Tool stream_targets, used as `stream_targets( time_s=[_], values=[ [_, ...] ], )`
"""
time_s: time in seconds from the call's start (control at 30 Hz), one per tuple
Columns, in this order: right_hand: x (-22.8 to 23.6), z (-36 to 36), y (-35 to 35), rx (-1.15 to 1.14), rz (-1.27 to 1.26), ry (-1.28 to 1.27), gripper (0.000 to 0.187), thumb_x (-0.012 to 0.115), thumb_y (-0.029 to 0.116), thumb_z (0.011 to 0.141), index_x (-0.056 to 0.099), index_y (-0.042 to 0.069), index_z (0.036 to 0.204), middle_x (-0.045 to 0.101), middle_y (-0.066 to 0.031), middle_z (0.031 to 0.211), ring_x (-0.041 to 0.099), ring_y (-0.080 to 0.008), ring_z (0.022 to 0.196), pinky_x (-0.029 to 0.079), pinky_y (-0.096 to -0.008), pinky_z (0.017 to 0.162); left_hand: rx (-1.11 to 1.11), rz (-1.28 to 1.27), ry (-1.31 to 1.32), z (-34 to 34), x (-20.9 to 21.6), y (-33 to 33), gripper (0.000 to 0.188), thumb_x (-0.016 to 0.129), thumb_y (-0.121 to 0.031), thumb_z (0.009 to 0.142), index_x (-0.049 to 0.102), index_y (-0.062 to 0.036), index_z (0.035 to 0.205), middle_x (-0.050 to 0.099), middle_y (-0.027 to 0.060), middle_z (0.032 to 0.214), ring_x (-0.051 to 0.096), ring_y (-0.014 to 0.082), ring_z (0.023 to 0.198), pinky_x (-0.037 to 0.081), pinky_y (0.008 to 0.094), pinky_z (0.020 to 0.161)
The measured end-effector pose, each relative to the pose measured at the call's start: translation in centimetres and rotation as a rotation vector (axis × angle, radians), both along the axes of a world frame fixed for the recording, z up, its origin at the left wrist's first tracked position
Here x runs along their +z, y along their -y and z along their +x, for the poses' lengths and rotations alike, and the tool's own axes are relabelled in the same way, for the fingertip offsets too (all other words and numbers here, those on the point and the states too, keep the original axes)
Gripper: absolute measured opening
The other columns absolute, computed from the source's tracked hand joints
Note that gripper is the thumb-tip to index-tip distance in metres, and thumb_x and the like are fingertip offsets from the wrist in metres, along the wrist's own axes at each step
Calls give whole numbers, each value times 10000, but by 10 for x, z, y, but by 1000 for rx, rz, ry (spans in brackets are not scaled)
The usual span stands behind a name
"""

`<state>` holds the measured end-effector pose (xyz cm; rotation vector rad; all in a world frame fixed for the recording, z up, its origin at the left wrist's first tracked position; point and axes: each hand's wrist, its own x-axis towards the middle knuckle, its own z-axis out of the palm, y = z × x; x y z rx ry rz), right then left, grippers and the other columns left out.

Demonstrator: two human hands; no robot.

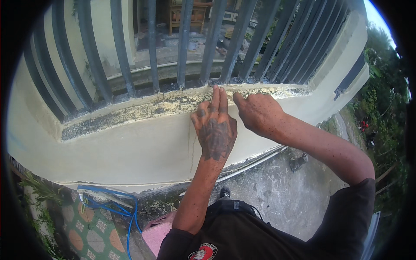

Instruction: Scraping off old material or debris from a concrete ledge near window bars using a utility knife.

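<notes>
My left hand (216,130), with a dark marking across its back, rests on the peeling ledge (162,106) below the metal bars (185,43). Two of its fingers stretch forward to the ledge's inner edge; the others are bent. Just right of it, my right hand (261,113) is closed in a fist over the same ledge. Whatever that fist may hold is hidden from this view. Flaking yellowish paint and dark stains run along the ledge, and the cream wall (125,154) drops away below it.
Behind the bars stand a wooden piece of furniture (187,16) and scattered items. Below me are a concrete floor (284,190), a white pipe (255,164), a blue hose (136,212), a pink block (158,234) and patterned tiles (95,240). Greenery (385,95) borders the right side.
</notes>
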<state>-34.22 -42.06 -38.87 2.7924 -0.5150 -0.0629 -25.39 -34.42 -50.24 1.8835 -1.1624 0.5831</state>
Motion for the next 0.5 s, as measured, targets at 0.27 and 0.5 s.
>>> stream_targets(
  time_s=[0.27,0.5],
  values=[
    [0,11,-11,-41,-96,-45,265,617,141,873,536,-36,1052,691,-196,765,718,-353,752,582,-447,646,-15,-57,-56,0,1,2,681,662,-92,760,486,20,1408,487,134,1479,504,277,1096,366,436,916],
    [4,18,0,-63,-218,-74,229,607,135,879,543,-25,1030,694,-186,765,722,-335,740,586,-427,649,-45,-3,-64,5,9,19,670,649,-135,789,476,25,1417,480,132,1489,500,265,1098,370,440,917]
  ],
)
